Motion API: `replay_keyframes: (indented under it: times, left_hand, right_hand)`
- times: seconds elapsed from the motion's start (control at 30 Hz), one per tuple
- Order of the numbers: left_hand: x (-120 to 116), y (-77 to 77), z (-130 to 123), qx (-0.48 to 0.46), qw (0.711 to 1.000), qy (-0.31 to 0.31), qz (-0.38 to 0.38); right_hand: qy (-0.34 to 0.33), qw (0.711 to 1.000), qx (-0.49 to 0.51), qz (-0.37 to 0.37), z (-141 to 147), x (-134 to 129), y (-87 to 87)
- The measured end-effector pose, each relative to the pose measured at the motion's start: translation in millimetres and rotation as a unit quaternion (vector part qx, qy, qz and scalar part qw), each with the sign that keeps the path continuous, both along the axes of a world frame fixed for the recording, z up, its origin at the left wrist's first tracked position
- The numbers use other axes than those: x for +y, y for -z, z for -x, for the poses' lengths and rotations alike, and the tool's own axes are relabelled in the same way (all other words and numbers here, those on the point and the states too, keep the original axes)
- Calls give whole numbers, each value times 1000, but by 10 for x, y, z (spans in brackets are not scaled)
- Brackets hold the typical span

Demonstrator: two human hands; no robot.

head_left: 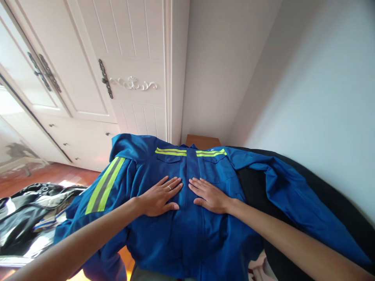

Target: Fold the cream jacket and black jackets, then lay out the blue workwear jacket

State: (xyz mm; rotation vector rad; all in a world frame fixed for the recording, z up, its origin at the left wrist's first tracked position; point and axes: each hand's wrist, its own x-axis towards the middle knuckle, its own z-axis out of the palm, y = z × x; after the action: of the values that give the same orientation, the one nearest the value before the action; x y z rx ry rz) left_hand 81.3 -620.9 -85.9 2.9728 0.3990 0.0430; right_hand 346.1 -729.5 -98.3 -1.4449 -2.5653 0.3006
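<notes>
A blue long-sleeved jacket (190, 234) with yellow and grey reflective strips lies spread out, collar away from me. My left hand (160, 197) rests flat on its front, left of the centre placket, fingers spread and a ring on one finger. On the other side of the placket, my right hand (209, 195) lies flat with its fingers stretched out. Neither hand grips the cloth. The jacket's left-side sleeve hangs down beside my left forearm, while the other sleeve stretches to the right over a black surface (254, 187).
White cabinets (140, 47) with dark handles stand ahead and to the left. A pale wall (316, 117) rises at the right. A pile of clothes (23, 222) lies at the lower left, near the reddish floor (58, 173). Behind the collar is a brown wooden piece (203, 141).
</notes>
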Motion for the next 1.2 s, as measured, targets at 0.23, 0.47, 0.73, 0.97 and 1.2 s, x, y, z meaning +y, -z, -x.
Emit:
replay_keyframes:
  times: [0.23, 0.47, 0.73, 0.97, 1.2]
  left_hand:
    - [-136, 13, 155, 12, 999, -45, -25]
    - [-82, 2, 574, 6, 994, -91, -58]
    - [-625, 11, 456, -162, 968, -189, -38]
    - [-1533, 260, 543, -431, 776, -460, 36]
    - [-1709, 837, 974, -360, 727, -580, 78]
  right_hand:
    - [6, 999, -31, -28, 37, -222, -84]
    - [56, 996, -67, 13, -428, -712, -31]
    - [291, 947, 110, -73, -276, -1734, -188]
    - [520, 799, 300, 41, 51, -2472, 358]
    - [581, 751, 312, 34, 229, -2137, 430]
